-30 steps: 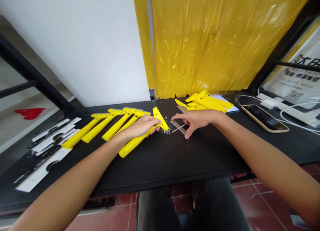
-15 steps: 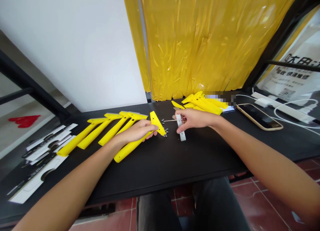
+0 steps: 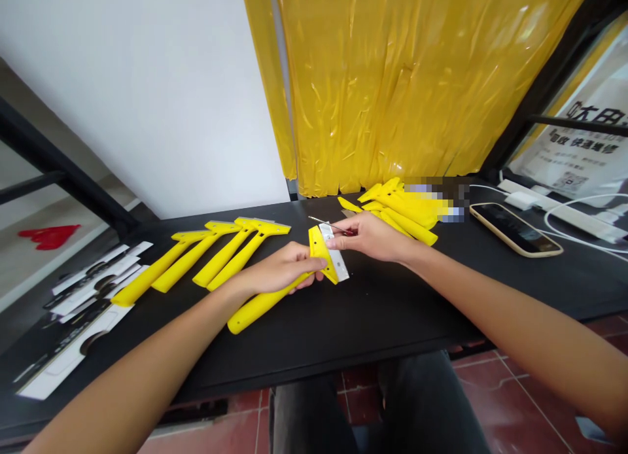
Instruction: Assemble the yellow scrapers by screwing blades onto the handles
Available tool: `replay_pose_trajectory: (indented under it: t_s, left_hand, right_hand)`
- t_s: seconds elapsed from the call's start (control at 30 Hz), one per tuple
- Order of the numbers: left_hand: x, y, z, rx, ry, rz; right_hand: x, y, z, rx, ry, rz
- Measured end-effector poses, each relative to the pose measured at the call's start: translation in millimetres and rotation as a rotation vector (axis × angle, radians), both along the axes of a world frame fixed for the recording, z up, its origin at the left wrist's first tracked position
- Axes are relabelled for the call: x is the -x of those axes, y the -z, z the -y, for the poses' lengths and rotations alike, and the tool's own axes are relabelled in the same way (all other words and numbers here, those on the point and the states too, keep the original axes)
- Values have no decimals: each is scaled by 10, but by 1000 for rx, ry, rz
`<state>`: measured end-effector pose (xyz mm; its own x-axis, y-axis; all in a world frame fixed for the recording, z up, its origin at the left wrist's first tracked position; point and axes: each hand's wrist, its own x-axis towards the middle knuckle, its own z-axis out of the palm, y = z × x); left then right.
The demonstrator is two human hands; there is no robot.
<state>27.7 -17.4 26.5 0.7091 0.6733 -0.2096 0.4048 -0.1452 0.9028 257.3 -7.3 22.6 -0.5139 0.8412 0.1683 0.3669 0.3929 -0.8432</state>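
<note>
Yellow plastic is filling my left hand (image 3: 282, 271): I am gripping the scraper (image 3: 275, 290) just below its head, fingers wrapped around the neck, thumb lying along the top. Its long axis is running from the handle end, resting on the bench (image 3: 373, 310) on the side toward me and to my left, up and away to the wide head, which is pointing toward my right hand (image 3: 373, 235).

Taking that scraper head as the landmark, the metal blade (image 3: 335, 258) is lying right against its far-right edge, flat and touching it, its length following the head's edge rather than the handle. My right hand is just beyond the blade, fingers pinched narrow on the blade's upper end; in the same pinch I am also holding a thin metal rod with a reddish grip (image 3: 328, 224), its tip sticking out above the head and to the left. So my right hand is the nearer one to the blade, and the blade is sitting between my two hands.

Left of the head, other scrapers (image 3: 216, 254) are lying side by side on the bench, handles slanting toward me. Beyond the head and to the right, a loose heap of yellow parts (image 3: 402, 209) is resting, and farther right still a phone (image 3: 515, 228) is lying flat.
</note>
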Motion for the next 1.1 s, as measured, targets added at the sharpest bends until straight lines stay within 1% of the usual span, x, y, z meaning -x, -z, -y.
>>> replay_pose_trajectory:
  t_s: [0.2,0.33,0.47,0.63,0.77,0.87,0.93,1.1]
  left_hand:
    - [-7,36,8,-16,22,-11]
    - [-18,30,23,-45,32,-17]
    - [-30,12,50,-98,-6,-36]
    - [-23,34,57,-81,-24,-37]
    - [-14,46,39,-43,-15,-66]
    - [-11,34,19,-56,-30,-57]
    - [-9,22,10,-77,-40,-41]
    - [-8,6,19,-121,-38,-49]
  right_hand:
    - [50,-8,72,-24,-21,-62]
    - [79,-3,91,-36,-16,-30]
    - [111,45,89,-61,28,-2]
    - [160,101,105,-36,17,-52]
    - [151,93,108,-25,22,-77]
    - [115,83,86,32,-24,-94]
    - [101,95,68,43,-50,-82]
    - [129,149,54,50,-29,-108]
